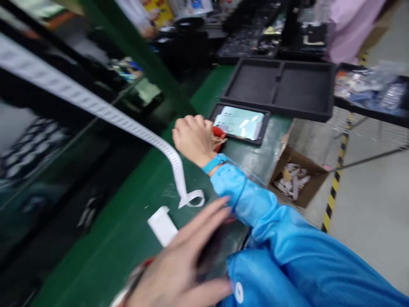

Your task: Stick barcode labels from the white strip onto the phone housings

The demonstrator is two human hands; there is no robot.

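My right hand (193, 138), with a blue wristband and blue sleeve, is curled closed above the green bench (124, 230); its fingertips and whatever they hold are hidden. Just beside it, partly behind the wrist, is a red item (219, 134) with pale strands. Blurred at the bottom centre, my left hand (182, 260) has its fingers stretched out and nothing visible in it. A long white strip (134, 128) runs down from the upper left and curls on the bench. Near its end lies a white rectangular piece (162, 226).
Past my right hand, a small black tray (266, 128) holds pale green panels (241, 123). Behind it sits a large two-part black tray (303, 87). A cardboard box (315, 183) with white scraps stands right of the bench. A green post (140, 59) rises at the upper left.
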